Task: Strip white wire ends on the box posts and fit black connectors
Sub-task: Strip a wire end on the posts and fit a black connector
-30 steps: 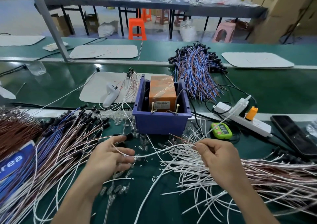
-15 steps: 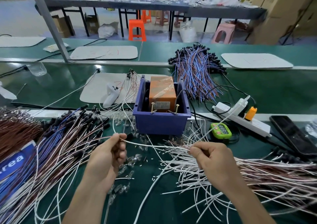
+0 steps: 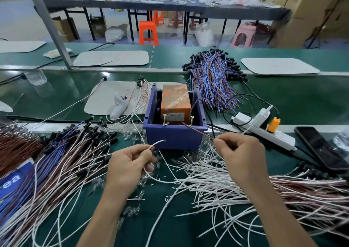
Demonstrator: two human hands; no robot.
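White wire (image 3: 157,143) in left hand (image 3: 130,163), brown wire (image 3: 198,131) in right hand (image 3: 239,156)

Glossy blue plastic box (image 3: 174,136), brass-coloured metal posts (image 3: 164,119), matt green bench mat (image 3: 170,226), smooth white-sheathed wire (image 3: 156,143)

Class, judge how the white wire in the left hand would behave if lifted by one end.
Probably floppy but springy: the white wire curves up from the left hand and loops below. Likely light: a fingertip pinch holds it.

Power strip (image 3: 279,138) right of box (image 3: 173,139), phone (image 3: 321,149) further right.
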